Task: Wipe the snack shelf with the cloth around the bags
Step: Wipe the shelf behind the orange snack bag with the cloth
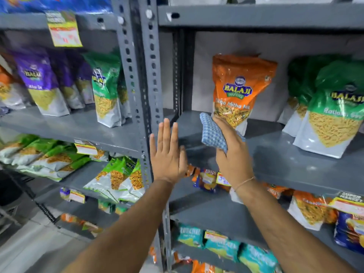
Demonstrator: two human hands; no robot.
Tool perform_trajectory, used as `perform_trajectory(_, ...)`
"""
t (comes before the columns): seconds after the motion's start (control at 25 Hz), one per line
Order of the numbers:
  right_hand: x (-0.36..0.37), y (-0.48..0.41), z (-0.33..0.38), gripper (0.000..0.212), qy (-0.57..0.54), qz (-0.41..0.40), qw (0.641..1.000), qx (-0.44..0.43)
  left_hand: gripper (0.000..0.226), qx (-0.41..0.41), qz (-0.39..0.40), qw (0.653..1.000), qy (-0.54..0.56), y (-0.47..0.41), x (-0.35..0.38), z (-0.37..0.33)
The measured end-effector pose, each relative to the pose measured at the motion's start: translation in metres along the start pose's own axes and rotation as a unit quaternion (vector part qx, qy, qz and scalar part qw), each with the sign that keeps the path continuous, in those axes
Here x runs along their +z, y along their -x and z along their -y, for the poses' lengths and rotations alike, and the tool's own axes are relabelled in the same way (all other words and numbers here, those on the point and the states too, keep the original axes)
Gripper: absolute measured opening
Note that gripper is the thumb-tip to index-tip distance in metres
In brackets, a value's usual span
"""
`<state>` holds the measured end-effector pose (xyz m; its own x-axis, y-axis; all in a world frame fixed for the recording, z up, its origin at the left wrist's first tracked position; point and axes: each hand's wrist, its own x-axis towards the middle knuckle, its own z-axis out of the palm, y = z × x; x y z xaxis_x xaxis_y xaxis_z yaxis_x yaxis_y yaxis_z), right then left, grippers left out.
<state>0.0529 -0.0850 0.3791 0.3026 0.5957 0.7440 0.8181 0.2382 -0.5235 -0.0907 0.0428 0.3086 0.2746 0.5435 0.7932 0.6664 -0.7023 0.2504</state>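
Note:
A grey metal snack shelf (279, 162) runs across the right bay at chest height. An orange snack bag (239, 85) stands upright near its back, and green snack bags (332, 115) stand to the right. My right hand (232, 154) grips a folded blue checked cloth (211, 133) just above the shelf, in front of the orange bag's lower left corner. My left hand (167, 154) is raised flat with fingers spread, beside the upright post and left of the cloth, holding nothing.
A perforated grey upright post (141, 85) divides the two bays. The left bay holds purple and green bags (104, 89). Lower shelves carry more snack packets (208, 180) and price tags (346, 203). Another shelf (256, 16) hangs close overhead.

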Motion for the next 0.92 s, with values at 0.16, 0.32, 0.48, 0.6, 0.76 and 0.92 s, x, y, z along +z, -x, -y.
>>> perform_trajectory(0.16, 0.029, -0.051, -0.010, 0.056, -0.056, 0.009, 0.992, 0.112, 0.076, 0.023, -0.020, 0.999, 0.018, -0.029, 0.009, 0.018)
perform_trajectory(0.32, 0.066, -0.093, -0.016, 0.047, -0.008, 0.024, 0.992, 0.122, 0.077, 0.029, -0.061, 0.998, 0.021, -0.032, 0.029, 0.024)
perform_trajectory(0.48, 0.112, -0.146, -0.037, 0.046, 0.077, 0.082, 0.985, 0.134, 0.079, 0.080, -0.085, 0.993, 0.017, -0.030, 0.037, 0.030)
perform_trajectory(0.6, 0.155, -0.186, -0.071, 0.047, 0.143, 0.094, 0.978, 0.123, 0.075, 0.091, -0.098, 0.991, 0.020, -0.031, 0.045, 0.038)
perform_trajectory(0.76, 0.186, -0.210, -0.121, 0.039, 0.237, 0.162, 0.945, 0.159, 0.071, 0.101, -0.112, 0.988, 0.021, -0.028, 0.046, 0.036)
perform_trajectory(0.92, 0.222, -0.219, -0.157, 0.027, 0.242, 0.259, 0.897, 0.263, 0.072, 0.114, -0.120, 0.986, 0.004, -0.032, 0.050, 0.039)
